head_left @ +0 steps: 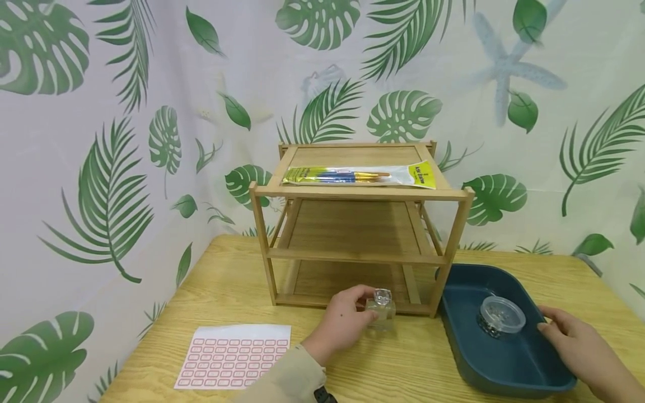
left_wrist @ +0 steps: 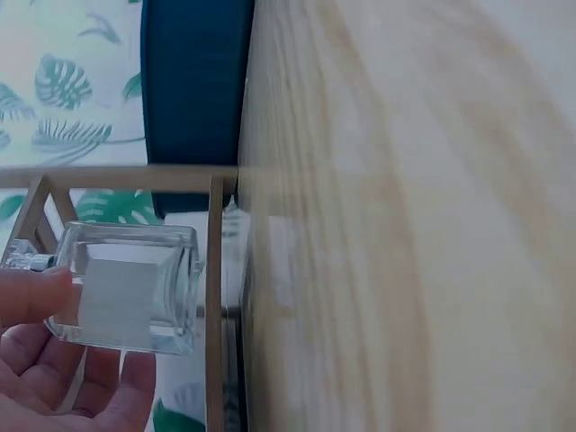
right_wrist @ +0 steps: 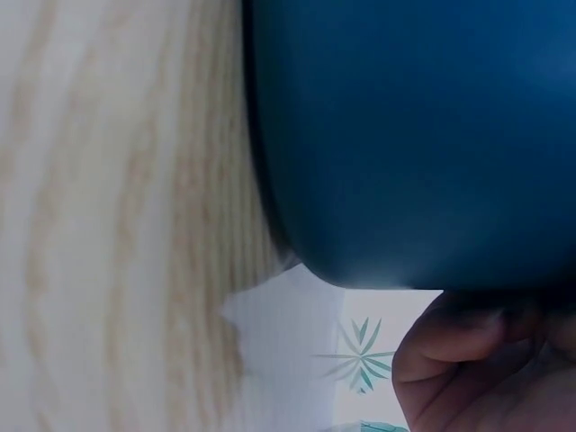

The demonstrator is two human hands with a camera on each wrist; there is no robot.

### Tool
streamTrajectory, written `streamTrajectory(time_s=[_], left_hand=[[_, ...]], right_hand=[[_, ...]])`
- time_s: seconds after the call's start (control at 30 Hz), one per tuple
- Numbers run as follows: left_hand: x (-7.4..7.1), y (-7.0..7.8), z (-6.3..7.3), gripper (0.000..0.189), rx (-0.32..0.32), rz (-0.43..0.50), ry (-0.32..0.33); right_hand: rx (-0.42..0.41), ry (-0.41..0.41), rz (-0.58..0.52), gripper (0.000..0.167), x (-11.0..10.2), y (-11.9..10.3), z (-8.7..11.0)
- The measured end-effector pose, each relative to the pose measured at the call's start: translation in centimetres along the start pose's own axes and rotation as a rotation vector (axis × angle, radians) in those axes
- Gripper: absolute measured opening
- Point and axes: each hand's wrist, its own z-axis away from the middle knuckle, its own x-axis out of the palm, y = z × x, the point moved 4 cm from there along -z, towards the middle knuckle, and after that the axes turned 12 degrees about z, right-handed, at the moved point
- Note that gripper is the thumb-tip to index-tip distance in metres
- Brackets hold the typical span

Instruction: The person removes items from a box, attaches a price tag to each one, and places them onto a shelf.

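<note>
My left hand pinches a square, clear glass perfume bottle between thumb and fingers. Its faceted clear stopper points up, and the bottle is in front of the shelf's bottom tier. At the right, my right hand grips the side rim of a dark blue plastic basin, thumb over the edge and fingers outside. Inside the basin lies a round clear tub with a lid and small dark pieces in it.
A three-tier wooden shelf stands mid-table, its lower tiers bare. On its top lies a packet of paintbrushes. A sheet of red-bordered labels lies on the table at the left. Leaf-patterned cloth hangs behind.
</note>
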Motion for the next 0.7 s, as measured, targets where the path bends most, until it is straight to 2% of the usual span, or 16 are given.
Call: streamTrajectory(time_s=[0.23,0.7], left_hand=[[-1.9,-1.1,0.1,0.037,-0.011,-0.029,0.020],[-2.4,-2.1,0.0,0.035,-0.003,-0.060,0.001]], right_hand=[[-0.001,0.013,0.013,0.065,0.0,0.0,0.1],[-0.001,0.008,0.034,0.066,-0.1,0.3,0.0]])
